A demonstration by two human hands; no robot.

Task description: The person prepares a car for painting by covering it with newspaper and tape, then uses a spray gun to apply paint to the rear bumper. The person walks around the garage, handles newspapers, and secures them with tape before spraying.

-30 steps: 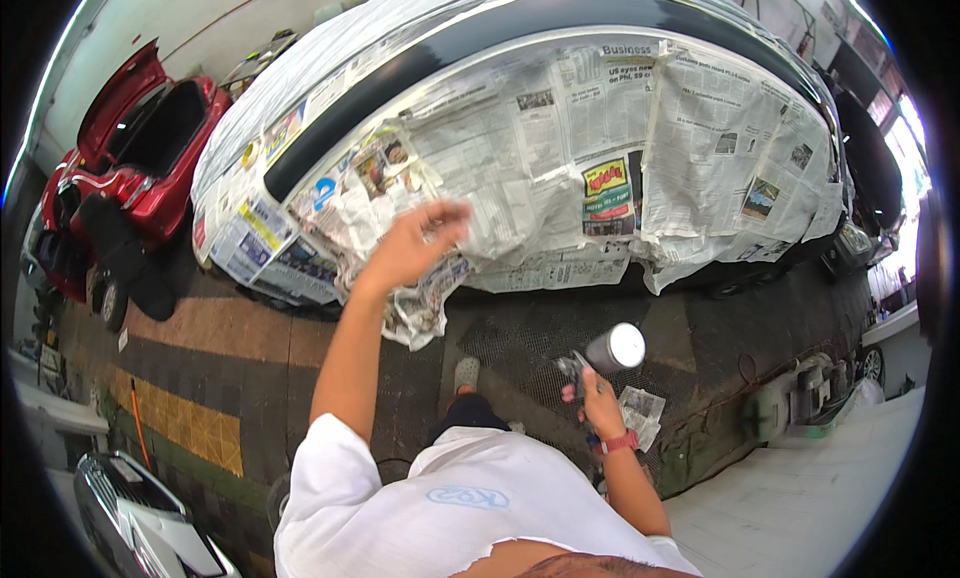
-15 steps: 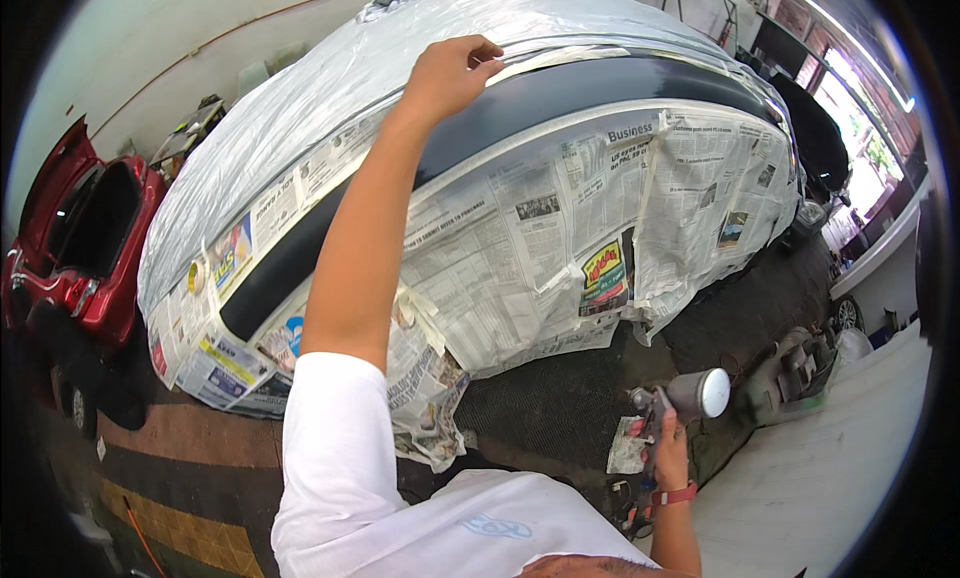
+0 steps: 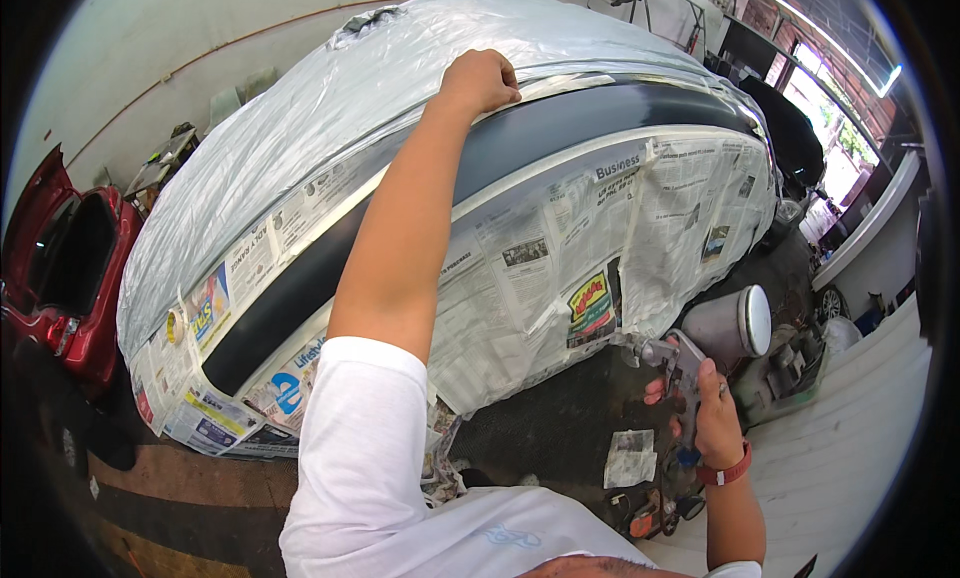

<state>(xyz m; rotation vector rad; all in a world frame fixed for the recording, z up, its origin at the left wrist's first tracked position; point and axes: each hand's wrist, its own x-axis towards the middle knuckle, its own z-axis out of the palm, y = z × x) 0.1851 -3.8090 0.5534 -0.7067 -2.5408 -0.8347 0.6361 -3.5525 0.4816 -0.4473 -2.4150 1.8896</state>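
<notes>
A car (image 3: 560,143) stands before me, masked with newspaper (image 3: 520,268) below and clear plastic sheeting (image 3: 330,108) above, leaving a dark strip bare. My left hand (image 3: 482,80) is stretched up, fingers curled on the plastic at the strip's upper edge. My right hand (image 3: 712,418) hangs low at the right, wrapped around the handle of a spray gun (image 3: 700,343) with a metal cup. A red band sits on that wrist.
A red car (image 3: 60,268) with an open door stands at the left. Loose newspaper sheets (image 3: 630,458) and small items lie on the dark floor by my feet. Equipment (image 3: 790,363) sits at the right near a pale raised floor.
My left arm rose from the crumpled newspaper at the car's side up to the plastic on top. The view tilted up and closer; the spray gun stayed low at the right.
</notes>
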